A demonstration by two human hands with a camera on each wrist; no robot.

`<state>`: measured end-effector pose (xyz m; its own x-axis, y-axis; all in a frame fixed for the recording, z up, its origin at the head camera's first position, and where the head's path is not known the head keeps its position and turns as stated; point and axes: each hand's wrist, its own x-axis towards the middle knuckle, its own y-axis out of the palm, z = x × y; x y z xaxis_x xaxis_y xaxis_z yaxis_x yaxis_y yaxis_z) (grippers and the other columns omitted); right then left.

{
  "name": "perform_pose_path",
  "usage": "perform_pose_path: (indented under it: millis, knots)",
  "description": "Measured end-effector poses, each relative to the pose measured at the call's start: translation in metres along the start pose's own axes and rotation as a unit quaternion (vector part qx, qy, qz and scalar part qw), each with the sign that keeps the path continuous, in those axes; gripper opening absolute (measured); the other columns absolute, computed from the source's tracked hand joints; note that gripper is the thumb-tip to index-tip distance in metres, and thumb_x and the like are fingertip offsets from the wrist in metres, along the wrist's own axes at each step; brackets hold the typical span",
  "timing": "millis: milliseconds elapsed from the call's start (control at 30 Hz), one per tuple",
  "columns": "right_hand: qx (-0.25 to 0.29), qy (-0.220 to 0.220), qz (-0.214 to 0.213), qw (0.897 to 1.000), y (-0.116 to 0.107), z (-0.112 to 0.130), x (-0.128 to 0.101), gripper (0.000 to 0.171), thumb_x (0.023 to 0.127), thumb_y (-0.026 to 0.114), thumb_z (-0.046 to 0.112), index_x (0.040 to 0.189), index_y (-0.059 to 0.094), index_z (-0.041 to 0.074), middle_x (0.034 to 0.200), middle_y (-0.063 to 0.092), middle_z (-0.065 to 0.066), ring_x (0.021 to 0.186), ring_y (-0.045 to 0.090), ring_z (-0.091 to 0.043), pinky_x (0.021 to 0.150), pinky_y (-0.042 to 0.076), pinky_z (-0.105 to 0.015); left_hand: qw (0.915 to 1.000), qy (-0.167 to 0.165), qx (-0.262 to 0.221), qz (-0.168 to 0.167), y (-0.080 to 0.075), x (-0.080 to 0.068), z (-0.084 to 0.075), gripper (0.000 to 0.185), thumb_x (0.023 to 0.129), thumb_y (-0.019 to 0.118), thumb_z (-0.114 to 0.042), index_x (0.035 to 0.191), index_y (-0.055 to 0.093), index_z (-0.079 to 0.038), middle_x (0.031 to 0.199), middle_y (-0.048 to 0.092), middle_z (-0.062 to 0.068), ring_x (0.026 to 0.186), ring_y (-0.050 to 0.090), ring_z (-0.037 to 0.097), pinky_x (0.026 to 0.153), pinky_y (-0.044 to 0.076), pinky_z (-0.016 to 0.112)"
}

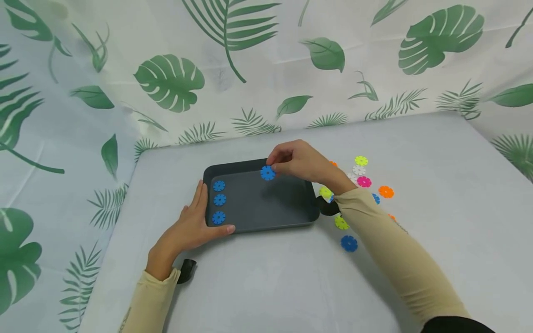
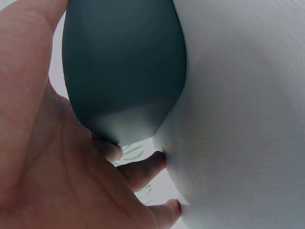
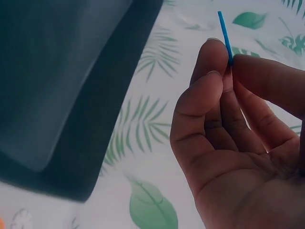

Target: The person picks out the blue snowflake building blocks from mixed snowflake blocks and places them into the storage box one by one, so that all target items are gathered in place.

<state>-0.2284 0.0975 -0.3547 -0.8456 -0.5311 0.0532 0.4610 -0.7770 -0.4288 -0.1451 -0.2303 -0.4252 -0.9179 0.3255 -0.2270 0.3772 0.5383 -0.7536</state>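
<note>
Pinched between your right hand's (image 1: 300,163) fingertips, the blue plastic snowflake disc (image 1: 268,173) hovers over the dark grey rectangular tray's (image 1: 266,223) far edge, while your flat left hand (image 1: 192,224) steadies its near-left corner.

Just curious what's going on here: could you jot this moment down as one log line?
right hand: pinches blue disc over dark tray | left hand: rests on tray's left edge | in tray: three blue discs
</note>
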Motion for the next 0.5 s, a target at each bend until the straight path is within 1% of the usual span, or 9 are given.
perform_pose_path:
  millis: [300,500]
  knots:
    - [0.0,-0.013,0.015,1.0,0.012,0.006,0.013,0.012,0.1,0.067,-0.001,0.107,0.076,-0.003,0.1,0.078,-0.012,0.096,0.074,-0.044,0.089,0.061,-0.042,1.0,-0.001,0.001,0.003,-0.001,0.0,-0.001,0.138,0.09,0.076,-0.069,0.168,-0.016,-0.002,0.176,-0.024,0.012,0.162,-0.004,0.043,0.122,0.002,0.073]
    - [-0.009,-0.014,0.02,1.0,0.02,0.007,0.023,0.011,0.1,0.067,0.0,0.106,0.077,-0.002,0.097,0.078,-0.011,0.094,0.074,-0.042,0.087,0.06,-0.04,1.0,-0.001,0.001,0.001,-0.001,0.001,-0.001,0.138,0.089,0.076,-0.068,0.168,-0.015,-0.001,0.176,-0.023,0.013,0.162,-0.002,0.044,0.122,0.003,0.074]
